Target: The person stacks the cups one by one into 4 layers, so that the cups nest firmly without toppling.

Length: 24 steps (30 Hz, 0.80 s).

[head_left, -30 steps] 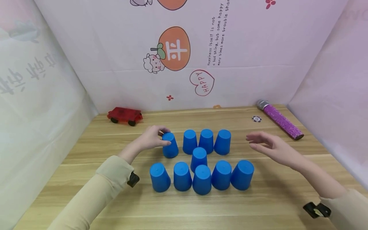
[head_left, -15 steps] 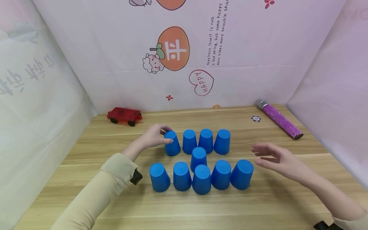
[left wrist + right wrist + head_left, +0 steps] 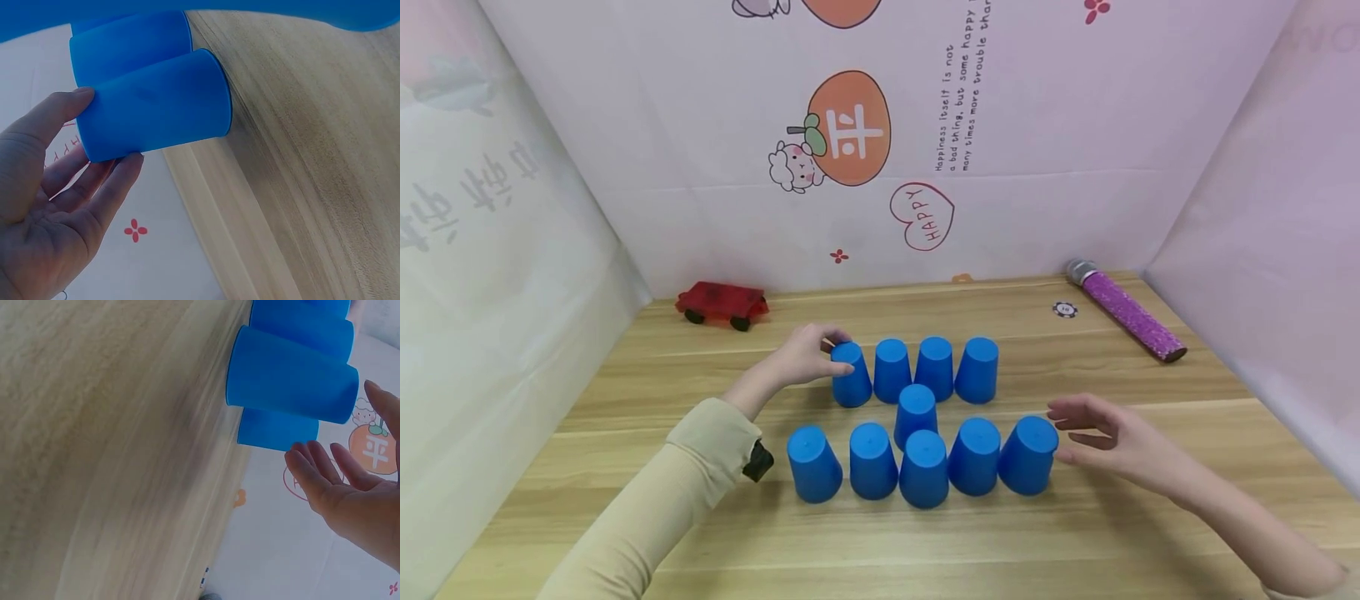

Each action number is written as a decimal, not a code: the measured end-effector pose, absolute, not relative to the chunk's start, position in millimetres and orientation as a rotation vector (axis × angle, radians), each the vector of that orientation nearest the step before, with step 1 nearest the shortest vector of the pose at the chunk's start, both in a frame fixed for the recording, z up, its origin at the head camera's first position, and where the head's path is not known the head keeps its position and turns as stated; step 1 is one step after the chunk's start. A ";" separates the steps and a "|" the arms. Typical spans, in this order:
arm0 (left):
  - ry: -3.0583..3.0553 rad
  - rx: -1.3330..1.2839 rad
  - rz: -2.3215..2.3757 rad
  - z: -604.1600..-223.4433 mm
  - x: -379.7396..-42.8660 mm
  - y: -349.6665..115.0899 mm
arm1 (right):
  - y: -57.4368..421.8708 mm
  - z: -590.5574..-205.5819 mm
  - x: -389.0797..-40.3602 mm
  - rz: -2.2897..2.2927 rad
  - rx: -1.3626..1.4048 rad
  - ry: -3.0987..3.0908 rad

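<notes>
The left hand (image 3: 805,357) pinches the far row's leftmost blue cup (image 3: 853,385), inverted on the table (image 3: 925,550), near its narrow top, suitable for probably light, smooth, thin plastic, while the right hand (image 3: 1105,437), its grip empty, hovers beside the near row's rightmost cup (image 3: 1027,460).

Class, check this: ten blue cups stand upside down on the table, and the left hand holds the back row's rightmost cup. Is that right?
Not quite: the head view shows the left hand holding the back row's leftmost cup, not the rightmost. The rest is right.
</notes>
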<state>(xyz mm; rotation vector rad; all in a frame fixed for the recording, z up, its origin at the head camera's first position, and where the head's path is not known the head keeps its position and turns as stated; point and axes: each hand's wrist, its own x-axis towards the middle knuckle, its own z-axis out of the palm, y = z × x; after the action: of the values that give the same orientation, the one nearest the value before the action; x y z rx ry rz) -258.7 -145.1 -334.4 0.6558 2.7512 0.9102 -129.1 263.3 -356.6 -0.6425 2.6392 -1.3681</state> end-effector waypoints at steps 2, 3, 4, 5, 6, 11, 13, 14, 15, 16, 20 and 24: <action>2.750 0.659 0.907 -334.1 -258.8 -145.0 | 262.4 -357.6 -129.3 -1.372 -0.652 2.630; 2.749 0.658 0.907 -333.9 -258.9 -145.0 | 261.7 -358.0 -129.3 -1.374 -0.648 2.628; 2.747 0.657 0.907 -333.8 -259.2 -144.8 | 261.1 -358.3 -129.2 -1.373 -0.643 2.626; 2.749 0.662 0.902 -333.6 -259.3 -144.7 | 260.3 -358.5 -129.1 -1.373 -0.642 2.625; 2.749 0.664 0.901 -333.7 -259.6 -144.5 | 259.3 -358.7 -128.8 -1.375 -0.632 2.625; 2.746 0.677 0.902 -333.9 -260.2 -145.0 | 253.7 -359.3 -127.1 -1.378 -0.604 2.627; 2.743 0.683 0.901 -334.1 -260.2 -145.3 | 251.5 -360.6 -126.4 -1.383 -0.600 2.628; 2.743 0.686 0.900 -334.4 -260.3 -145.3 | 250.5 -361.6 -126.2 -1.387 -0.600 2.627; 2.741 0.687 0.899 -334.5 -260.2 -145.2 | 249.8 -362.4 -125.9 -1.390 -0.609 2.625; 2.740 0.685 0.901 -334.5 -260.0 -145.1 | 248.8 -363.5 -125.5 -1.397 -0.594 2.625; 2.733 0.666 0.910 -334.4 -258.9 -144.8 | 245.6 -366.6 -123.9 -1.408 -0.557 2.638; 2.726 0.643 0.925 -334.9 -258.4 -144.9 | 240.9 -368.9 -121.3 -1.420 -0.473 2.663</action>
<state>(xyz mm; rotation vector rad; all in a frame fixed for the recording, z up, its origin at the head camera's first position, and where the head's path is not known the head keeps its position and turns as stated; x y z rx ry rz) -258.4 -144.9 -334.9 0.6428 2.7262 0.9246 -121.3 240.9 -368.9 -0.4726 2.6634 -1.4196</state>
